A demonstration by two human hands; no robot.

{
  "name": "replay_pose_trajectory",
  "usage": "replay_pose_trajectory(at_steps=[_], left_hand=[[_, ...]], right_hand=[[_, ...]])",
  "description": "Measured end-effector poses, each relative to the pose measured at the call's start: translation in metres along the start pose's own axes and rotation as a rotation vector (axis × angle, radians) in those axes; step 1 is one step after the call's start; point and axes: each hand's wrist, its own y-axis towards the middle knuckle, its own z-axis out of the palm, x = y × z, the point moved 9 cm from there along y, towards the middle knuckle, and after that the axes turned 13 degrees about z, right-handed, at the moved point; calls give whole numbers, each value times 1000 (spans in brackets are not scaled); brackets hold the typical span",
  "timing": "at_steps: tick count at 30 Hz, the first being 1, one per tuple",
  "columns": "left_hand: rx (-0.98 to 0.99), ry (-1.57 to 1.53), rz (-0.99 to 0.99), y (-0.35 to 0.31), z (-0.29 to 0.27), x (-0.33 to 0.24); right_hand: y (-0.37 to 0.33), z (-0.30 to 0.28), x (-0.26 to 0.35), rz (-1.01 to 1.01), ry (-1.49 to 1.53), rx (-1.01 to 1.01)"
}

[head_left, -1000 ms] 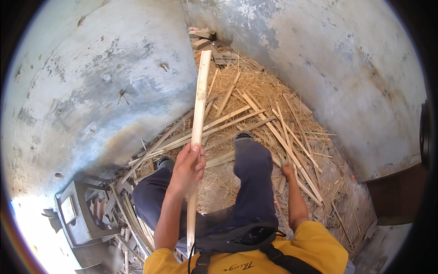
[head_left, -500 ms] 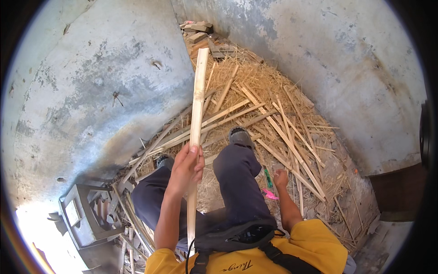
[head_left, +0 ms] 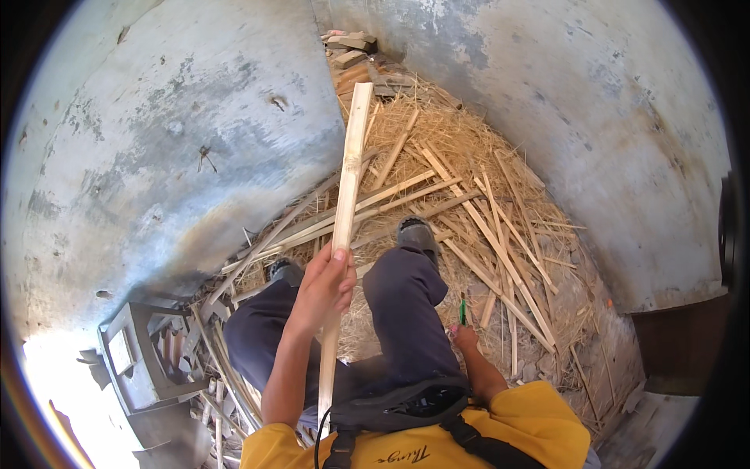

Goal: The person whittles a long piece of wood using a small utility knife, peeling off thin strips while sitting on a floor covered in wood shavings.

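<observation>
My left hand (head_left: 322,288) is closed round a long, pale wooden strip (head_left: 352,168). The strip stands nearly upright in the view, its lower end near my lap and its far end above the straw. Low at my right side, my right hand (head_left: 466,339) is closed at a slim green-and-pink thing (head_left: 462,313). The green part, dark at its tip, points away from the hand, while pink shows beside the fingers. My hand covers the rest, so its exact kind cannot be made out.
Loose wooden strips (head_left: 500,227) lie criss-crossed over straw (head_left: 445,117) ahead of my shoes. Worn bluish-grey walls (head_left: 211,102) rise on both sides. A grey frame-like box (head_left: 144,375) with wood scraps stands at the left. Bricks (head_left: 349,59) are piled in the far corner.
My right hand has come down and back onto the pink part of the thing by my leg, and the green part has turned more upright. My left hand still holds the strip, now tilted slightly right.
</observation>
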Motion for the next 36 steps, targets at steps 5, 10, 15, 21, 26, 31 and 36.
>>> replay_pose_trajectory(at_steps=[5, 10, 15, 21, 26, 31, 36], left_hand=[[1, 18, -8, 0, -6, 5], [18, 9, -26, 4, 1, 5], [24, 11, -17, 5, -2, 8], [21, 15, -16, 5, -1, 6], [37, 25, -8, 5, 0, 3], [-2, 33, -20, 2, -1, 1], [-7, 34, 2, -3, -4, -2]], right_hand=[[-6, -12, 18, -9, 60, -58], [10, 11, 24, -68, -14, -156], [14, 10, 36, -55, -126, -129], [10, 8, 34, -114, -152, -82], [24, 8, 28, -231, -8, -49], [27, -45, 15, -401, 441, -178], [44, -69, -19, -191, 864, -166]])
